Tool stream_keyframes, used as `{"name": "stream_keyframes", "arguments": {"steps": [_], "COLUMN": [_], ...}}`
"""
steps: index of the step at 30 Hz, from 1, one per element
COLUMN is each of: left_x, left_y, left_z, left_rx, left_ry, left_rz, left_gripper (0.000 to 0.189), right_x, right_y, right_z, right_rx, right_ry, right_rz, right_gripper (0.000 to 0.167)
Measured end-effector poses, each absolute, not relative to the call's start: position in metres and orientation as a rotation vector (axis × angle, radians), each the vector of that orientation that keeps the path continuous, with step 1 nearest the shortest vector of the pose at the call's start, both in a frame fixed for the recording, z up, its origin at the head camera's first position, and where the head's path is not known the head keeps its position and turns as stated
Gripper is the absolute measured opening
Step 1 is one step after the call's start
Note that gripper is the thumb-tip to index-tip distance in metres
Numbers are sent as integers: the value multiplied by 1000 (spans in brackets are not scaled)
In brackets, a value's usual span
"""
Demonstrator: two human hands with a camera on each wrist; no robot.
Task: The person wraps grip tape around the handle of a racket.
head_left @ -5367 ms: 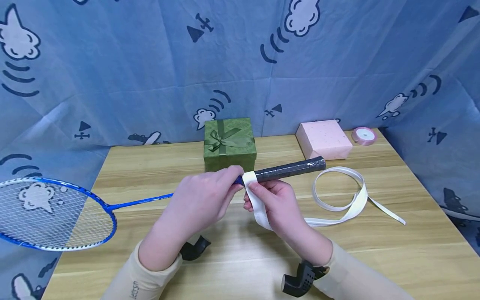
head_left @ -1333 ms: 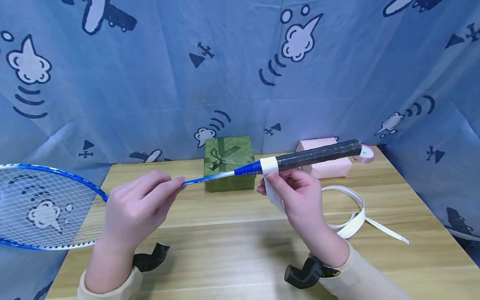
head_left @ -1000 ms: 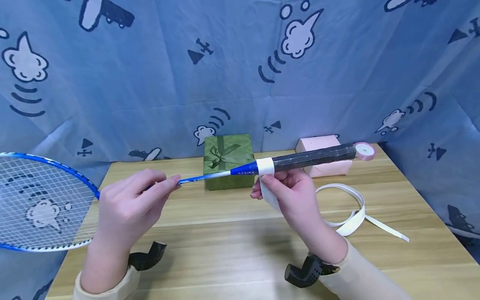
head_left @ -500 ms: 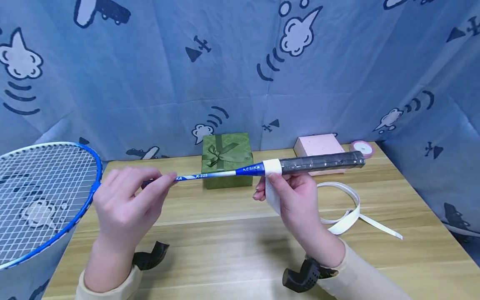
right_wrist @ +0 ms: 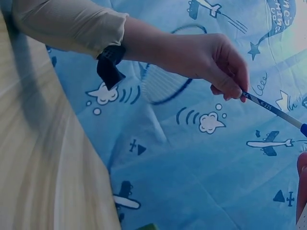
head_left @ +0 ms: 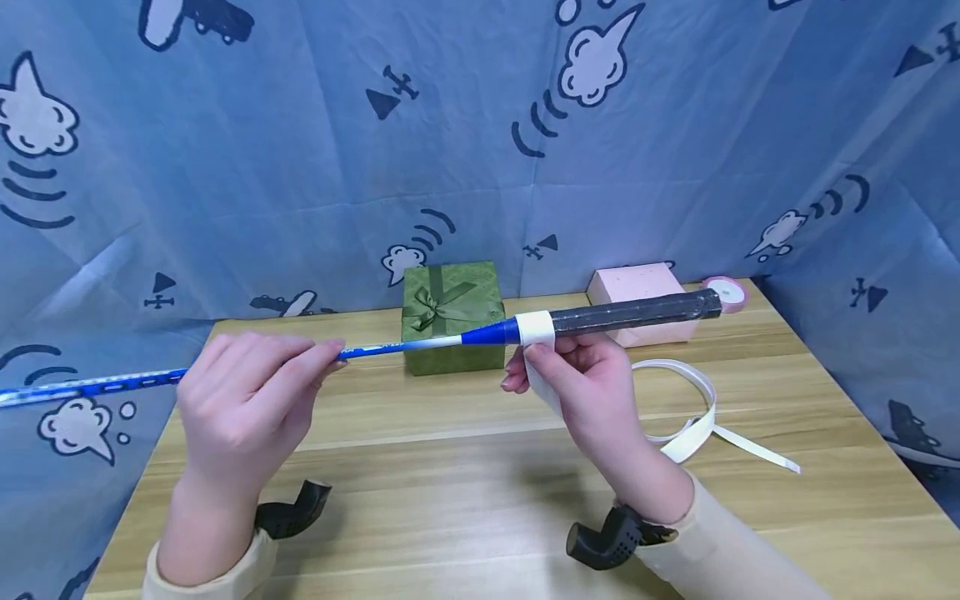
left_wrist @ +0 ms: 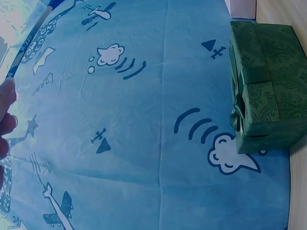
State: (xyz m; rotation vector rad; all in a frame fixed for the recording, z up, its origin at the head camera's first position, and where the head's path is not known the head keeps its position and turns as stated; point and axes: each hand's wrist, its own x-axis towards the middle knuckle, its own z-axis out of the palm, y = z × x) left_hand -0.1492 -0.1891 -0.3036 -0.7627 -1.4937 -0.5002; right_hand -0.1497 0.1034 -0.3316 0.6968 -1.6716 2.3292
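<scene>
A blue and white badminton racket (head_left: 431, 342) is held up nearly level above the table, its dark handle (head_left: 633, 313) pointing right. White grip tape (head_left: 535, 328) circles the handle's left end, just past the blue cone. Between thumb and fingers, my left hand (head_left: 247, 408) pinches the racket's shaft; the right wrist view shows this left hand (right_wrist: 213, 60) too. My right hand (head_left: 592, 387) pinches the tape under the handle, thumb in front. The racket head is edge-on at the far left. In the left wrist view only fingertips (left_wrist: 6, 120) show.
The tape's loose length (head_left: 693, 433) lies looped on the wooden table (head_left: 450, 500). Behind the racket stand a green gift box (head_left: 453, 354) with a bow and a pink box (head_left: 637, 283). A pink ribbon spool (head_left: 727, 293) is at the back right, before a blue curtain (head_left: 450, 125).
My left hand has shifted left from the handle's cone onto the shaft. The tape now circles the handle end. The racket has rolled, turning its head from face-on to edge-on.
</scene>
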Motion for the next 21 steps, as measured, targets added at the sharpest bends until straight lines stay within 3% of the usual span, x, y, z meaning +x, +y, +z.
{"name": "stream_keyframes", "arguments": {"steps": [14,21], "left_x": [-149,-147], "left_y": [-189,-190], "left_z": [-303,-303], "left_rx": [-819,-838], "left_ry": [-1514,-1536], "left_rz": [-539,-564], "left_gripper": [25,27], "right_x": [-149,-149], "right_y": [101,101], "right_z": [-334,-335], "right_rx": [716,780], "right_ry": [-1648,-1566], "right_rz": [2321,2378], "right_gripper": [14,28]}}
